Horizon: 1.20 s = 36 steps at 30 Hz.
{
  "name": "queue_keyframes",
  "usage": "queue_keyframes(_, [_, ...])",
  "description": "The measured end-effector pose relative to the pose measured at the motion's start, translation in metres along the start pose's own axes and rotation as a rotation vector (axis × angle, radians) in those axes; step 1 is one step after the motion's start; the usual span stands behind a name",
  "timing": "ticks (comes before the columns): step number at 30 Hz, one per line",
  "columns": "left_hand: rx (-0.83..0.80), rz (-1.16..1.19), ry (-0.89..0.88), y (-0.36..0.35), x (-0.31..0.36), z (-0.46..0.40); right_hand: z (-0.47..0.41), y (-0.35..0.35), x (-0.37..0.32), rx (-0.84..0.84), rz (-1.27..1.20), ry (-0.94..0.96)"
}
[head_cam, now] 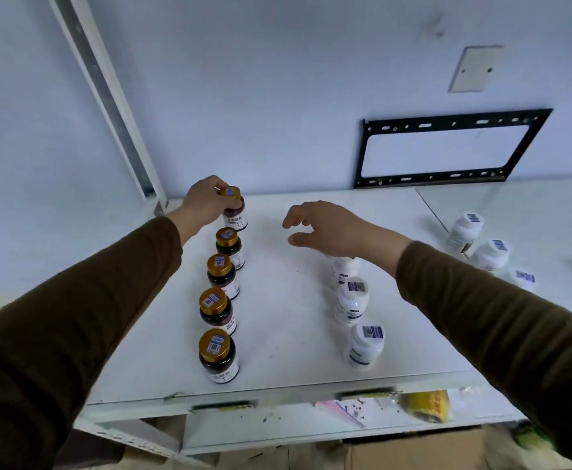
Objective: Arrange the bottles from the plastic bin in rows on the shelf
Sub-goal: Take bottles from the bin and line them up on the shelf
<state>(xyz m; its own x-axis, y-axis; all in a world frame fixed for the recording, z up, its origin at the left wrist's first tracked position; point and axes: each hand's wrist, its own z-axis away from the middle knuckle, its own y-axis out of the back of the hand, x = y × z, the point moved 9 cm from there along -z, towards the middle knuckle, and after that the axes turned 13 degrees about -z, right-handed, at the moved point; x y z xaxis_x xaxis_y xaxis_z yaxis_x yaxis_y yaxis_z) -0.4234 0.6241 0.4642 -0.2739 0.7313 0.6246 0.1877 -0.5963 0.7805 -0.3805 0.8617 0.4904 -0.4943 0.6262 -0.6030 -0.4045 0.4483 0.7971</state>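
nearest to us, under the front edge of the white shelf (pixel 277 334), we see a yellow packet (pixel 428 405) lying on a lower level, with cardboard (pixel 413 449) below that. on the shelf top our two brown sleeves reach forward. at the left stands a row of dark bottles with gold caps running away from us: the closest one (pixel 218 356), then a second (pixel 216 310), a third (pixel 222 276), a fourth (pixel 229 247), and at the far end the fifth bottle (pixel 234 208). our left hand (pixel 206 201) grips that fifth bottle from the left side, fingers curled round its cap and neck, the bottle upright on the shelf. to the right a row of white bottles lines up: a near one (pixel 366 344), a middle one (pixel 351 300), and a far one (pixel 344 271) partly hidden under our right wrist. our right hand (pixel 325 228) hovers above the shelf, fingers loosely spread and bent, holding nothing. further right three more white bottles (pixel 464 232) stand close together. behind, on the wall, hangs a black metal bracket (pixel 447 125)
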Motion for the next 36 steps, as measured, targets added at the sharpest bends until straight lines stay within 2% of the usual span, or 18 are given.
queue_keyframes(8, [-0.106,-0.151,0.015,-0.027,-0.018,-0.025,-0.011,0.004,0.005,0.011,-0.043,-0.002])
queue_keyframes(27, [-0.202,-0.27,-0.026,-0.037,-0.018,-0.025,-0.014,0.0,0.005,0.029,-0.061,0.001])
queue_keyframes(29, [-0.176,-0.283,-0.063,-0.03,-0.011,-0.02,-0.014,0.002,0.004,0.034,-0.045,-0.004])
queue_keyframes(32, [-0.056,-0.325,-0.162,-0.007,0.013,-0.01,-0.009,0.009,0.001,0.046,-0.022,-0.01])
queue_keyframes(36, [0.076,-0.461,-0.379,0.021,0.056,0.018,0.002,0.022,-0.005,0.085,0.036,0.008])
